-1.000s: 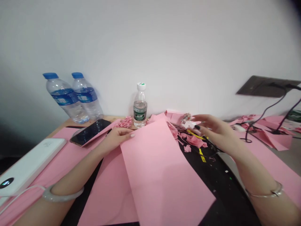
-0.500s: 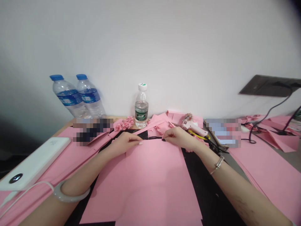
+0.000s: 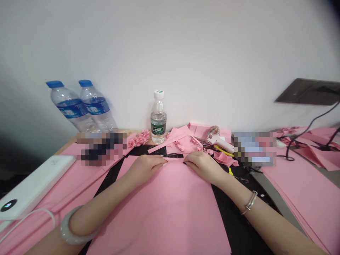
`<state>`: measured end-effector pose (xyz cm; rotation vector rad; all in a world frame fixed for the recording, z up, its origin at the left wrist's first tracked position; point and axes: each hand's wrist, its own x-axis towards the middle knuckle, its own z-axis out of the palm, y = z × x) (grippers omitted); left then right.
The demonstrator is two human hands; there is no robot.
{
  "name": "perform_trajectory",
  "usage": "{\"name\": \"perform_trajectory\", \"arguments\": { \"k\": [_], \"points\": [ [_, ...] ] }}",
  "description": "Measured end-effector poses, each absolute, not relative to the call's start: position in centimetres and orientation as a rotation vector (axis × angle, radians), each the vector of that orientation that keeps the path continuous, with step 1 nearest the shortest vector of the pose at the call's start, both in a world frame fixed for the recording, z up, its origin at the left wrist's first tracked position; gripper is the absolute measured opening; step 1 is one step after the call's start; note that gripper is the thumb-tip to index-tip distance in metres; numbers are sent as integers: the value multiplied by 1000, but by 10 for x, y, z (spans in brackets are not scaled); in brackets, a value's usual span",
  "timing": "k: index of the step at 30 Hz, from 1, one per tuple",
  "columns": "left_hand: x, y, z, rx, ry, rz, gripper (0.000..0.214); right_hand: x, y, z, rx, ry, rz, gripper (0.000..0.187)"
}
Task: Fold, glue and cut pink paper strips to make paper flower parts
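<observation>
A large sheet of pink paper [image 3: 159, 212] lies on a black cutting mat [image 3: 239, 202], and both hands are at its far edge. My left hand [image 3: 145, 169] grips that edge from the left, and my right hand [image 3: 203, 167] grips it from the right, their fingertips almost meeting. Beyond my right hand lie a pink and white glue gun [image 3: 217, 140] and yellow-handled scissors [image 3: 223, 151]. Cut pink paper pieces [image 3: 180, 140] sit just beyond the sheet.
Pink paper flowers [image 3: 139, 139] and several water bottles [image 3: 158, 118] stand by the wall. A white power bank [image 3: 34, 186] with a cable lies at the left. Pink sheets [image 3: 300, 184] and black cables [image 3: 310, 129] lie at the right. Pixelated patches cover objects on both sides.
My right hand has moved from above the glue gun to the sheet's far edge. The sheet now lies straighter, with my left hand still on its edge.
</observation>
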<state>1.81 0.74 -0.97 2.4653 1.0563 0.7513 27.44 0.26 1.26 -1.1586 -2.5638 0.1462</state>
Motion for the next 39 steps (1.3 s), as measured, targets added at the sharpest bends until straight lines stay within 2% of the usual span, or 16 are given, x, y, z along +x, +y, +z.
{"name": "perform_trajectory", "arguments": {
  "k": [6, 16, 24, 28, 32, 39],
  "points": [
    [20, 10, -18, 2789, 937, 724, 37, 270, -4, 4, -1082, -2610, -50, 19],
    [21, 5, -30, 3031, 893, 533, 40, 267, -14, -17, -905, -2582, -272, 30],
    [25, -5, -33, 3108, 1077, 310, 49, 267, -14, -17, -939, -2661, -304, 36],
    [35, -22, -27, 3008, 1264, 286, 46, 267, -16, -16, -952, -2682, -316, 36],
    [43, -35, -28, 2931, 1367, 331, 66, 267, -20, -16, -978, -2700, -331, 37],
    [49, -37, -31, 2883, 1345, 395, 52, 267, -24, -18, -1047, -2674, -251, 38]
  ]
}}
